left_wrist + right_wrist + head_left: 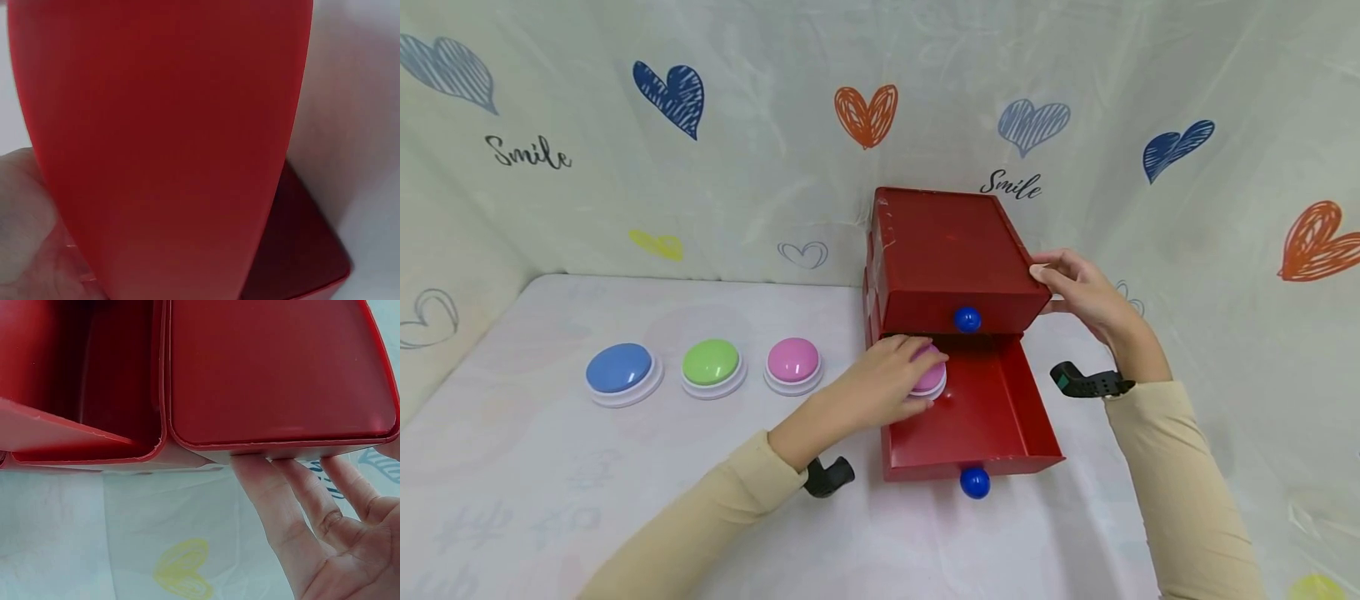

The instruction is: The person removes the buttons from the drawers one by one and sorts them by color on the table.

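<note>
Reference is the red cabinet [951, 246], on the white table [655, 500] near the heart-print backdrop [760, 192]. Its lower drawer [977, 417] is pulled out at the front; the upper front, with its blue knob [967, 319], is closed. Left hand [880, 383] is inside that drawer, left side, under the cabinet's overhang, fingers curled over a pink button [931, 379] with a white base. Can't tell if the base touches the drawer floor; a red panel fills most of the left wrist view. Right hand [1086, 296] is at the cabinet's upper right front corner, fingers spread and fairly straight against the side wall, thumb at the top edge. Left of the cabinet, nearest first: second pink button [793, 361], green button [711, 362], blue button [619, 368], well apart.
</note>
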Demonstrator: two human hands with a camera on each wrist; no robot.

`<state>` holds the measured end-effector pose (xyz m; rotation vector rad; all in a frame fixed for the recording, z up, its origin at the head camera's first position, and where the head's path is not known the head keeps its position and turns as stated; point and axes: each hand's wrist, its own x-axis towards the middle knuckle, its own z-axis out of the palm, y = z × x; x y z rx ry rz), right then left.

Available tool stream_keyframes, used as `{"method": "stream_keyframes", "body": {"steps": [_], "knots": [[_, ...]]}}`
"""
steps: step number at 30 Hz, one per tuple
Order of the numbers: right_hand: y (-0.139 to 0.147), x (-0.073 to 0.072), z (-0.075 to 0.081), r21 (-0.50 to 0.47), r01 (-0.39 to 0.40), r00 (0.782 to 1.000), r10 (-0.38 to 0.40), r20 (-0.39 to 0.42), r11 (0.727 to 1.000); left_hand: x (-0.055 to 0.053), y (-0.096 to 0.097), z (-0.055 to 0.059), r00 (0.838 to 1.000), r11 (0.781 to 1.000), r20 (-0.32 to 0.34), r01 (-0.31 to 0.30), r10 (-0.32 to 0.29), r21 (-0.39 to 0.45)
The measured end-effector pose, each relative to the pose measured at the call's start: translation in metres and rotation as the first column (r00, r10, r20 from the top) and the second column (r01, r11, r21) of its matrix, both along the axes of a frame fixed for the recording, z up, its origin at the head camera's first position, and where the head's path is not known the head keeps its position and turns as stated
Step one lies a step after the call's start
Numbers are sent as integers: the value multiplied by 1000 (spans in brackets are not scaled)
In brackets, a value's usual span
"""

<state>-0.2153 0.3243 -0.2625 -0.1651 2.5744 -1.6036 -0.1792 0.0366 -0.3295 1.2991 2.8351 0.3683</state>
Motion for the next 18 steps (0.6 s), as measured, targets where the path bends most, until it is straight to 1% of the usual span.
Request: {"method": "stream_keyframes", "body": {"steps": [6,14,18], "knots": [[0,0,1,6,1,1000,-1,6,1000,-6,3,-1,1000,1000,16,-23,23,-16],[-1,1,1,-5,-2,1000,2,3,1000,-7,10,-4,995,990,55,-77,85,-121],[-2,1,1,-3,-2,1000,2,2,1000,-7,13,-4,995,978,31,-88,96,-191]]}}
